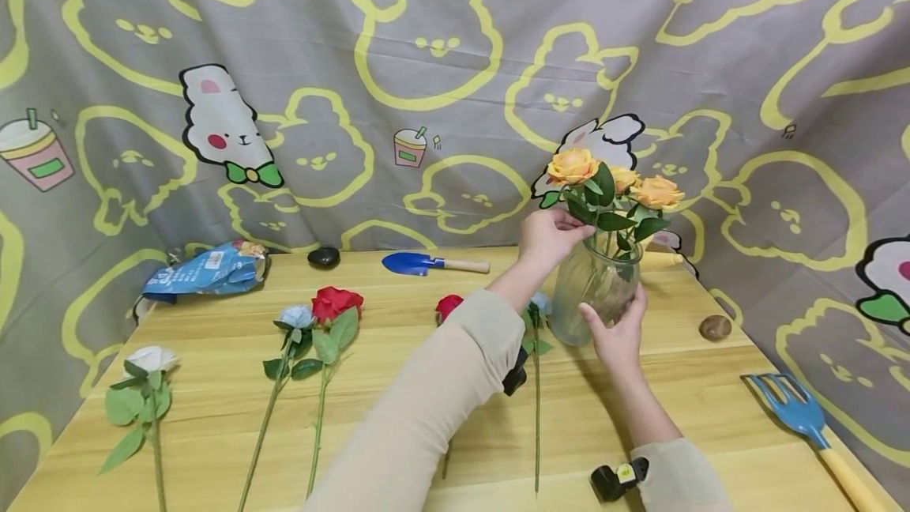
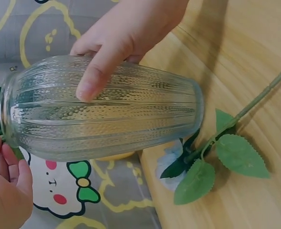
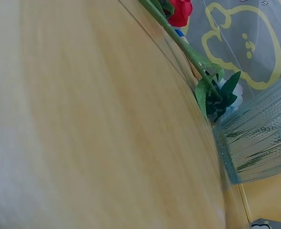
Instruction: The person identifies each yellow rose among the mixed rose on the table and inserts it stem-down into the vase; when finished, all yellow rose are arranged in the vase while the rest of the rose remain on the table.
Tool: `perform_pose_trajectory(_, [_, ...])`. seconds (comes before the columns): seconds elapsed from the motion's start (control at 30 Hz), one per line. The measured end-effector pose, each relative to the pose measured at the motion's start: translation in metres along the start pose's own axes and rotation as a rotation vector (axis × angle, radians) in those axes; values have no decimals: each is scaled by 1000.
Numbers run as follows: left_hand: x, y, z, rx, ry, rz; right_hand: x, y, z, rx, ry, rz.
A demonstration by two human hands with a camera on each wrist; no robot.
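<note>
A clear ribbed glass vase (image 1: 596, 291) stands toward the right of the table, with several yellow-orange roses (image 1: 573, 167) rising from its mouth. My right hand (image 1: 622, 334) grips the vase's lower side, its thumb across the glass (image 2: 102, 107) in the left wrist view. At the rim, my left hand (image 1: 549, 239) pinches the greenery of a rose; the exact part is hidden by the fingers. Beside the vase base lies a light blue rose (image 1: 536, 385), its leaves (image 2: 242, 155) close to the glass. The right wrist view catches the vase's base (image 3: 247, 143).
Left of my arms lie a white rose (image 1: 152, 359), a blue rose (image 1: 296, 317) and a red rose (image 1: 337, 303). Another red rose (image 1: 449, 306) is partly behind my left sleeve. Farther back are a blue packet (image 1: 209, 271), black stone (image 1: 324, 257) and trowel (image 1: 408, 263); a brown stone (image 1: 715, 328) and hand fork (image 1: 799, 413) sit right.
</note>
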State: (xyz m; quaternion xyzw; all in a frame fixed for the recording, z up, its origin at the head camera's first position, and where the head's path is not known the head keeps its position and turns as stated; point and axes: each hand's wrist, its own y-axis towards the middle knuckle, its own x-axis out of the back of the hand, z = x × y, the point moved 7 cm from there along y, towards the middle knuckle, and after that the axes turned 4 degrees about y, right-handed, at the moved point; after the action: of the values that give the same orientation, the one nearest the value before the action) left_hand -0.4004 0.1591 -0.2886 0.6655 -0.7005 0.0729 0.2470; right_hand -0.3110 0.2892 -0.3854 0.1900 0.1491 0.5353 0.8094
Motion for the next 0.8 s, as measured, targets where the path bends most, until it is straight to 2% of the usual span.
perform_pose_trajectory(0.2, [-1, -6, 0, -56, -16, -27, 1, 2, 2, 21, -3, -6])
perform_pose_trajectory(0.4, [2, -11, 8, -35, -129, -43, 1, 3, 3, 26, -6, 0])
perform_pose_trajectory(0.53, [12, -12, 16, -48, -179, -18, 0, 3, 2, 1, -9, -3])
perform_pose_trajectory(0.63, [28, -17, 20, -60, -209, 35, 1, 3, 0, -18, -12, -5])
perform_pose_trajectory(0.8, [74, -34, 30, -55, -292, 196, 6, 2, -3, -62, -26, -14])
